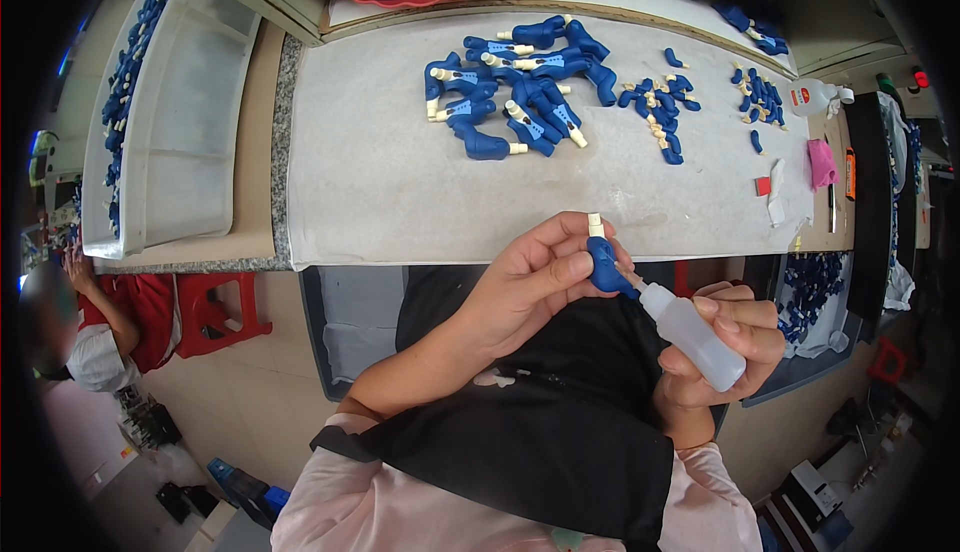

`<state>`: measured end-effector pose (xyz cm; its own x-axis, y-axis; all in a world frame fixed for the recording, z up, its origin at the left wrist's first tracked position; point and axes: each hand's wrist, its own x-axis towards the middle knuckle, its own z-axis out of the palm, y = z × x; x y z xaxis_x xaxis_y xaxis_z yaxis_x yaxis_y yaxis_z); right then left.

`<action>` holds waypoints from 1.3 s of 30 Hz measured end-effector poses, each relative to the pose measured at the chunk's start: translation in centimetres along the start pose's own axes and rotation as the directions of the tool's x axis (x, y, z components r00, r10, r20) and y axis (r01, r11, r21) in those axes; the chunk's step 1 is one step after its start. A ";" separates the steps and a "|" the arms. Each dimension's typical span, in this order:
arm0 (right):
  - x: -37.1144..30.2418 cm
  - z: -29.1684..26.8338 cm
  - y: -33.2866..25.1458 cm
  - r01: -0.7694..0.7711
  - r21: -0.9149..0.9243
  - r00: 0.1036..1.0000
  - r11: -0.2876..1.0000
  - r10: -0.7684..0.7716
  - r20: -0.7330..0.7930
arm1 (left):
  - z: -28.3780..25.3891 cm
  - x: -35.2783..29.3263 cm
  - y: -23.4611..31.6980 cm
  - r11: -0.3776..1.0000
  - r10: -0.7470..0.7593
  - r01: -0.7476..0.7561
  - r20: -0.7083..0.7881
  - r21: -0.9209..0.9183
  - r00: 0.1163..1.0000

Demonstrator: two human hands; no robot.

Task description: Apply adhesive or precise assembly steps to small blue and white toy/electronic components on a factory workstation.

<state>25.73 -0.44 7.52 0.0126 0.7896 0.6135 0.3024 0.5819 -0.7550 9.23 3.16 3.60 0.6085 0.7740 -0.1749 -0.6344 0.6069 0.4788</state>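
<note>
By the near edge of the table (pixel 350 207), my left hand (pixel 530 277) pinches a blue piece (pixel 605 269) while my right hand (pixel 740 337) wraps a squeeze bottle (pixel 692 334), tip angled at it.

The pale worktable (pixel 370 192) carries large blue parts (pixel 560 62). Rightward lie smaller blue pieces (pixel 667 102) and a red square (pixel 763 186).
</note>
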 end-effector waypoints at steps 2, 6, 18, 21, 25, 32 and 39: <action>0.0 0.0 0.0 -0.003 -0.008 1.000 1.000 0.003 0.011 | 0.0 0.0 0.0 1.000 0.003 -0.003 0.002 -0.003 1.000; -0.1 -0.1 0.1 0.002 0.015 1.000 1.000 -0.002 -0.004 | -0.2 0.0 -0.1 0.999 0.026 -0.025 0.042 -0.027 0.999; -0.2 0.0 -0.3 -0.020 0.014 1.000 1.000 0.020 -0.009 | -0.3 -0.1 0.0 1.000 0.021 -0.020 0.033 -0.021 0.999; -0.1 0.0 -0.5 -0.027 0.016 0.999 1.000 0.027 -0.018 | -0.3 -0.2 -0.1 1.000 0.008 -0.008 0.011 -0.008 1.000; -0.3 0.5 -0.2 -0.004 -0.015 0.999 1.000 0.004 -0.039 | -0.2 -0.2 -0.1 1.000 0.011 -0.011 0.016 -0.001 1.000; -0.4 0.7 0.1 0.029 -0.033 0.996 0.999 -0.031 -0.080 | -0.2 -0.2 -0.2 1.000 0.009 -0.009 0.020 -0.002 1.000; -0.3 0.6 -0.1 0.015 -0.054 0.998 0.998 -0.019 -0.059 | -0.1 -0.2 -0.1 1.000 0.009 -0.009 0.014 0.001 1.000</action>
<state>25.11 -0.66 7.25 0.0630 0.7658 0.6400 0.3536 0.5826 -0.7318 9.16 2.97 3.51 0.6095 0.7768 -0.1582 -0.6394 0.5997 0.4812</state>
